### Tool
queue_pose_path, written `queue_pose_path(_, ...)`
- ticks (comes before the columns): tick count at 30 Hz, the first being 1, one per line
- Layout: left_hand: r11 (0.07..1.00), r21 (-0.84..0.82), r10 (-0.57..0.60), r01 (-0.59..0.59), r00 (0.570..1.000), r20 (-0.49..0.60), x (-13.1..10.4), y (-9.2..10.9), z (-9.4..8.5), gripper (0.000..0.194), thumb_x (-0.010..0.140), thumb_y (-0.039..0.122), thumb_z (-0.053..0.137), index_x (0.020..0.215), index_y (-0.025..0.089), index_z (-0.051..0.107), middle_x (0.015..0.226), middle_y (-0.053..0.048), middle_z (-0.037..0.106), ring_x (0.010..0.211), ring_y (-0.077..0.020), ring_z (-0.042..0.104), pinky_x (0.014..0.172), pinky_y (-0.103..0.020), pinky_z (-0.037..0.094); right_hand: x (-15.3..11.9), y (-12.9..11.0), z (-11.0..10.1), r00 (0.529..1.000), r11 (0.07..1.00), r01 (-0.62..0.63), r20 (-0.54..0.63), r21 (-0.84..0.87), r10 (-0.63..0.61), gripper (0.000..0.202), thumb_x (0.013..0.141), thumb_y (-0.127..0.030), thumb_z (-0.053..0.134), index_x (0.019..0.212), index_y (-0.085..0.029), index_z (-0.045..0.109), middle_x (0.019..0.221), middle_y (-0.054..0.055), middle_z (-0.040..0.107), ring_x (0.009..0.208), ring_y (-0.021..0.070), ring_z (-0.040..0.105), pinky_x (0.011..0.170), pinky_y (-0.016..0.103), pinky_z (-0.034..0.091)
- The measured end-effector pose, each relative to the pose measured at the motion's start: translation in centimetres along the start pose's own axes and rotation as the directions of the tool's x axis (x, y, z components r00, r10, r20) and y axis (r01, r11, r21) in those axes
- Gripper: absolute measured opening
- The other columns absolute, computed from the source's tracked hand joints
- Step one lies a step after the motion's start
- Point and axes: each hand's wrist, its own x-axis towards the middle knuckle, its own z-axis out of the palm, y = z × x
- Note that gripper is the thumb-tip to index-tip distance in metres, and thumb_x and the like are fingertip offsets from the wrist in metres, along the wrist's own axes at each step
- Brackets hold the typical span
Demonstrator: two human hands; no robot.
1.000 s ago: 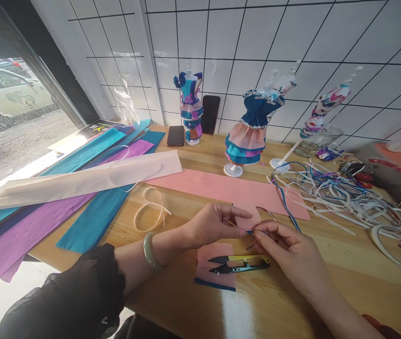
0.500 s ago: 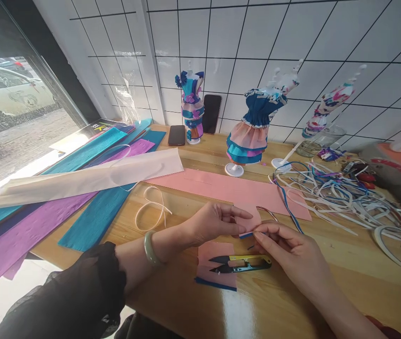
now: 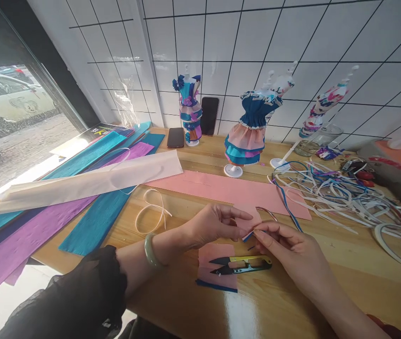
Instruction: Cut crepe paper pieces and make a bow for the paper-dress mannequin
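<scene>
Between my hands is a small piece of pink crepe paper (image 3: 248, 217) with a blue strip along its lower edge. My left hand (image 3: 217, 223) grips its left side between thumb and fingers. At its right lower corner, my right hand (image 3: 280, 240) pinches the blue-edged border between thumb and forefinger. Just below the hands, yellow-and-black thread snips (image 3: 241, 264) lie with blades apart on a second pink piece (image 3: 217, 275), also edged in blue. A long pink paper strip (image 3: 214, 184) stretches across the table behind my hands.
Teal (image 3: 108, 219), purple (image 3: 45, 230) and cream (image 3: 97, 179) paper strips overlap at left. Dressed mini mannequins (image 3: 246, 136) stand by the tiled wall, near phones (image 3: 210, 115). Tangled narrow strips (image 3: 327, 193) and a glass jar (image 3: 309, 145) are at right.
The pink piece's blue edge has tilted and now slants up toward my right fingers. Both hands stay in nearly the same place; the view has shifted slightly.
</scene>
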Motion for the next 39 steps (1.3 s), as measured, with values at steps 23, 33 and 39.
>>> queue_pose_path(23, 0.995, 0.059, 0.081, -0.076, 0.993, -0.083, -0.05, 0.17, 0.66, 0.036, 0.063, 0.031, 0.075, 0.095, 0.017, 0.069, 0.078, -0.002, 0.066, 0.070, -0.0098, 0.057, 0.069, -0.023, 0.046, -0.15, 0.09, 0.24, 0.999, 0.999, -0.017, -0.050, -0.031, 0.016, 0.022, 0.071, -0.043, 0.063, 0.077, -0.023, 0.064, 0.063, 0.000, 0.065, 0.060, 0.0179, 0.064, 0.058, 0.028, 0.054)
queue_pose_path(33, 0.981, 0.163, 0.126, -0.110, 0.988, -0.094, 0.06, -0.57, 0.63, 0.045, 0.059, 0.030, 0.078, 0.101, 0.018, 0.067, 0.065, 0.003, 0.057, 0.057, -0.0044, 0.046, 0.058, -0.019, 0.040, -0.11, -0.29, 0.21, 0.998, 0.999, -0.013, -0.067, -0.031, 0.011, 0.019, 0.071, -0.041, 0.062, 0.076, -0.023, 0.063, 0.066, 0.000, 0.064, 0.060, 0.0183, 0.065, 0.057, 0.028, 0.053)
queue_pose_path(39, 0.995, -0.010, 0.098, -0.100, 0.987, -0.128, -0.15, -0.10, 0.95, 0.035, 0.067, 0.037, 0.071, 0.095, 0.016, 0.069, 0.075, -0.003, 0.065, 0.069, -0.0102, 0.058, 0.069, -0.025, 0.047, -0.01, -0.37, 0.17, 0.998, 1.000, -0.019, -0.053, -0.008, 0.019, 0.024, 0.069, -0.045, 0.064, 0.078, -0.023, 0.066, 0.072, 0.002, 0.068, 0.061, 0.0188, 0.065, 0.058, 0.029, 0.054)
